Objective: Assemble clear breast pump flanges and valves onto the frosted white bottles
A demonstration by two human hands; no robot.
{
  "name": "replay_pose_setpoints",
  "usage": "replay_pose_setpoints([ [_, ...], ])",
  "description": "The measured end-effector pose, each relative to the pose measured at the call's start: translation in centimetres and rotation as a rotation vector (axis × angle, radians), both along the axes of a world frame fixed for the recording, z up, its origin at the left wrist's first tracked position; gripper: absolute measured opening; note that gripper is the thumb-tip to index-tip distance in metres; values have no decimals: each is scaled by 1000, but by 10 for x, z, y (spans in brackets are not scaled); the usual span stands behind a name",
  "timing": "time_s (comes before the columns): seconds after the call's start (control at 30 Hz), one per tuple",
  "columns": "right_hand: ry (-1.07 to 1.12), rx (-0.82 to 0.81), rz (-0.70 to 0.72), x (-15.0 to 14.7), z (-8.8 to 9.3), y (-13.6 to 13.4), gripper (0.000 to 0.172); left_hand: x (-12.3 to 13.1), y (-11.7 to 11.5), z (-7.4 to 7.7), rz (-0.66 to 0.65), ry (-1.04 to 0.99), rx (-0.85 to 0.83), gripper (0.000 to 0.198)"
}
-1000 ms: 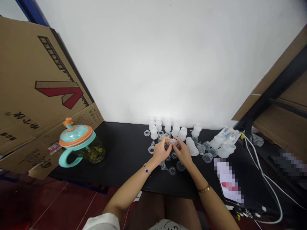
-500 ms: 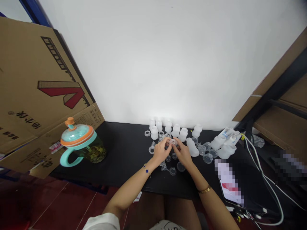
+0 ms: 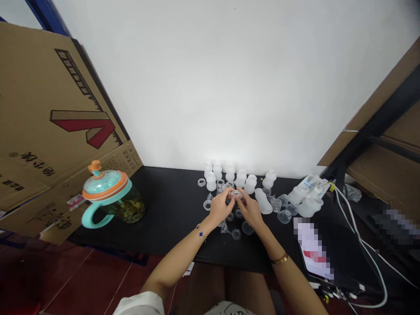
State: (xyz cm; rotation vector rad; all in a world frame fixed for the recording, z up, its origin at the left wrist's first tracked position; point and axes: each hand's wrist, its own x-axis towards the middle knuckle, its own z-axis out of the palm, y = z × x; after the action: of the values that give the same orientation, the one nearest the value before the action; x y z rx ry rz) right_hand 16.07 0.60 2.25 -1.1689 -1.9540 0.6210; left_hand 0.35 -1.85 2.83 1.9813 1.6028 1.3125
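Observation:
My left hand (image 3: 219,209) and my right hand (image 3: 251,210) meet over the black table (image 3: 170,218), fingertips pinched together on a small clear plastic part (image 3: 236,194) held between them. Just behind stand several white translucent bottles (image 3: 241,178), one bottle (image 3: 263,201) lying on its side. Small clear rings and caps (image 3: 236,233) lie scattered around and below my hands. A ring (image 3: 201,182) lies apart at the left of the group.
A teal mug with an orange-rimmed lid (image 3: 108,197) stands at the table's left, against large cardboard sheets (image 3: 49,131). At the right lie more bottles in plastic wrap (image 3: 308,197), a phone (image 3: 313,251) and white cables (image 3: 364,245). A white wall rises behind.
Both hands stay together over the small parts; the fingers have shifted slightly on the clear piece. The view has barely moved.

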Motion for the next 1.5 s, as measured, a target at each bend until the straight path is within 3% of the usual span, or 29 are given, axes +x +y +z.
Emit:
replay_pose_setpoints([
  [1.0, -37, 50, -14, 1, 0, 0, 40, 0, 2, -4, -6, -3, -20, 26],
  [1.5, 55, 0, -17, 1, -2, 3, 34, -1, 4, -8, -25, -24, -12, 25],
])
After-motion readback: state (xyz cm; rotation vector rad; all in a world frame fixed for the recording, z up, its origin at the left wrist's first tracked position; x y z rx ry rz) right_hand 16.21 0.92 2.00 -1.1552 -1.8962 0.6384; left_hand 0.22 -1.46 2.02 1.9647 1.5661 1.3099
